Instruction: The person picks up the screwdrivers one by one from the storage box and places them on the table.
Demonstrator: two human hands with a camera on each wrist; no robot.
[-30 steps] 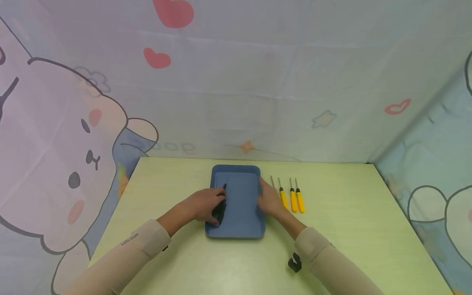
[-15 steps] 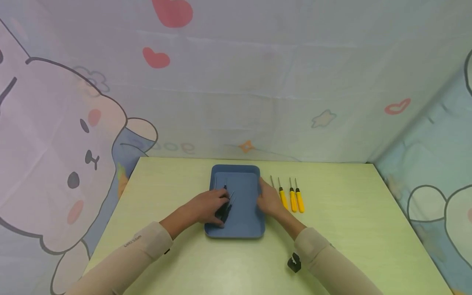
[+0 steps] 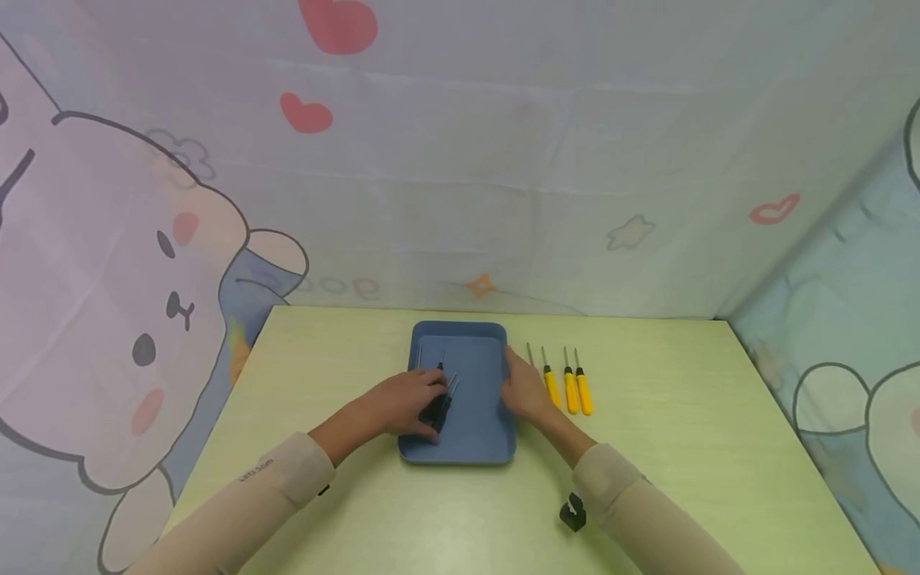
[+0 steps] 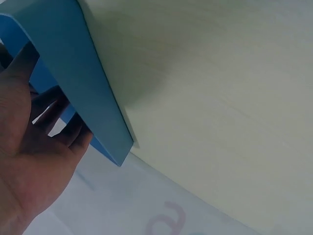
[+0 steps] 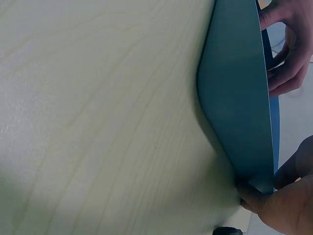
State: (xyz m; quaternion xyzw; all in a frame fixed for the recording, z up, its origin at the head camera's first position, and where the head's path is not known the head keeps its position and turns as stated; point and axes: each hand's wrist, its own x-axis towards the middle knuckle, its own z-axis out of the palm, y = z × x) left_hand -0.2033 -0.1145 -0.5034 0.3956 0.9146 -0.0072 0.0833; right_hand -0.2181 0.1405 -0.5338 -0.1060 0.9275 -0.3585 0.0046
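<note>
A blue rectangular tray lies on the table, with several dark-handled screwdrivers with thin metal shafts toward its left side. My left hand reaches over the left wall, its fingers and thumb bent around the dark handles; its palm hides part of them. In the left wrist view, the tray's outer wall covers the fingertips of that hand. My right hand grips the tray's right wall, and the right wrist view has its thumb and fingers pinching the wall near a corner.
Several yellow-handled screwdrivers lie side by side just right of the tray, one partly behind the right hand. A small black notched object sits near the right sleeve. A printed cloth hangs behind the table's back edge.
My left hand has shifted slightly right inside the tray, and the dark-handled screwdrivers have moved right with it. The right hand keeps its hold on the tray, which stays in place.
</note>
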